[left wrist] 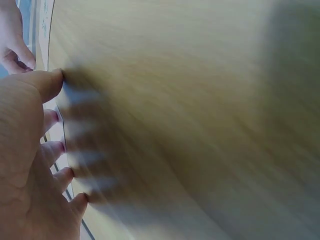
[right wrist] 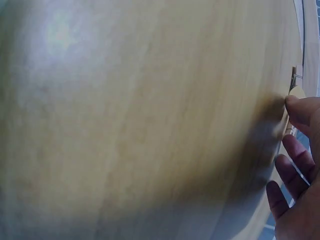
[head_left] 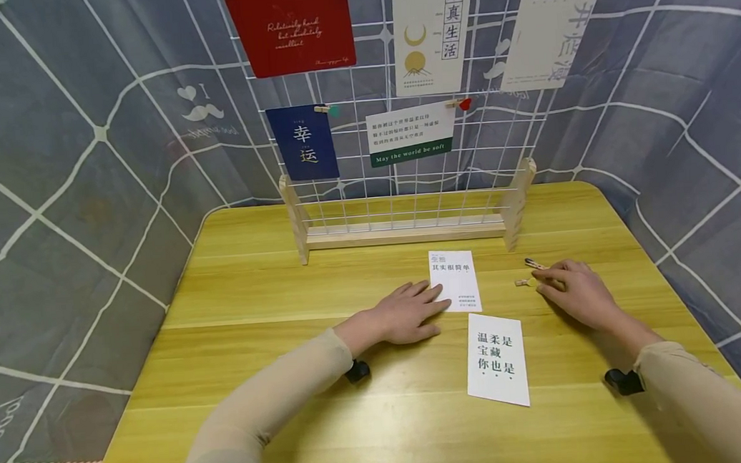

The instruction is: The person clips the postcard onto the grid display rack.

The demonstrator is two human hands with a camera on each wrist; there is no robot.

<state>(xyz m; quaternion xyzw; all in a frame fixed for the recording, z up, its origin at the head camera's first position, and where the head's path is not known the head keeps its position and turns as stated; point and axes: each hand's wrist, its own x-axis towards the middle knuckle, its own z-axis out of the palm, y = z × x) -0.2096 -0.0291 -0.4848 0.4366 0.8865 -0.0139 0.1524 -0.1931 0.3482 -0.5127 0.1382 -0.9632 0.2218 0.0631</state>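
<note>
My left hand lies palm down with fingers spread, its fingertips on the left side of a white card with dark lettering. In the left wrist view its fingertips touch the card's edge. My right hand has thumb and forefinger at a small wooden clothespin with a yellow ornament, which they seem to pinch on the table. Just behind it lies a second clothespin with a dark part. A second white card with green lettering lies nearer, between the hands.
Behind the cards stands a white wire grid on a wooden base. Clothespins hold a red card, a blue card, a white-and-green card and two tall white cards on it. Grey patterned cloth surrounds the wooden table.
</note>
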